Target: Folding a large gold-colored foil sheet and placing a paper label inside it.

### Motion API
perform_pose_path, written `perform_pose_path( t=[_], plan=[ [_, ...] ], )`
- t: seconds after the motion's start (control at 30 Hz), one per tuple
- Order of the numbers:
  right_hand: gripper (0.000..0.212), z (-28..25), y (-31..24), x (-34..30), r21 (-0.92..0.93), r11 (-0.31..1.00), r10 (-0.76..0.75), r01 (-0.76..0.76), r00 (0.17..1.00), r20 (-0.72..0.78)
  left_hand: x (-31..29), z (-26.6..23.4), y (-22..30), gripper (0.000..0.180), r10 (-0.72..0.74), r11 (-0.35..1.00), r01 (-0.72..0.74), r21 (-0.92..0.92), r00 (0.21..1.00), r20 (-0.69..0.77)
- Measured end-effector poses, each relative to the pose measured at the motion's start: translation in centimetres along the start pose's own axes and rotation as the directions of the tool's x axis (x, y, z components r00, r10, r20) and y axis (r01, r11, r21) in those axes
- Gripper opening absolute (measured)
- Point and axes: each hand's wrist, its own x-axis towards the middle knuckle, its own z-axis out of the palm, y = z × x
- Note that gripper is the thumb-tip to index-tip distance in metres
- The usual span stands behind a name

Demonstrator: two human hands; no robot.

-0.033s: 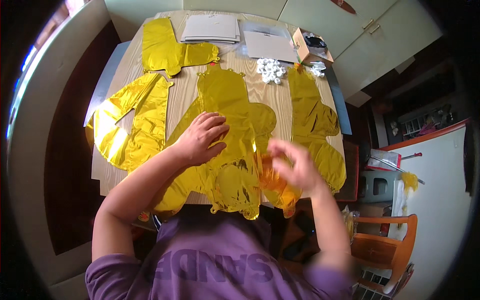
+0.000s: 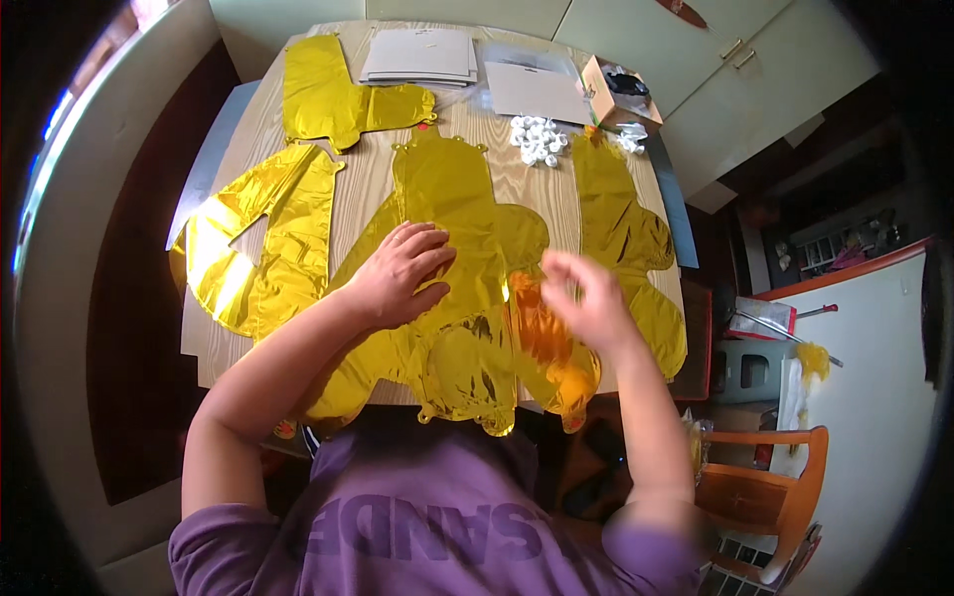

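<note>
My left hand (image 2: pixel 400 276) lies over a gold foil balloon (image 2: pixel 445 187), uninflated and flat in the middle of the table. Its fingers are stretched out on the foil, and nothing shows in its grasp. Just right of that balloon, my right hand (image 2: pixel 594 306) is held over the foil, slightly blurred. Its fingers are loosely bent and apart from the thumb, with nothing visible between them. Several gold foil pieces overlap under my hands, and the lower right part reflects orange. Another flat gold balloon (image 2: pixel 621 214) lies to the right of my right hand.
Two more gold foil balloons lie on the left, one bent like a horn (image 2: pixel 298 238), one L-shaped (image 2: pixel 320 94). Farther back are stacked grey-white sheets (image 2: pixel 417 55), white plastic pieces (image 2: pixel 538 139) and a small open box (image 2: pixel 604 91). A wooden chair (image 2: pixel 765 437) stands lower right.
My right hand has shifted slightly to the right and up, uncovering more of the orange-reflecting foil. The left hand stays in place.
</note>
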Motion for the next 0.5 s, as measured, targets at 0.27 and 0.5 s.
perform_pose_path(
  t=[0.27, 0.5],
  plan=[
    [0.042, 1.5, 0.7, 11.0, -0.407, 0.849, 0.385, -0.337, 0.922, 0.039, -0.2, 0.3, -0.2, 0.049, 0.008, 1.000, -0.008, -0.005, 0.999, -0.051],
    [0.043, 2.9, 1.8, 9.6, 0.102, 0.981, 0.175, -0.166, 0.981, -0.079, -0.1, 0.2, 0.2, 0.043, -0.030, 0.999, 0.028, -0.020, 0.997, -0.075]
  ],
)
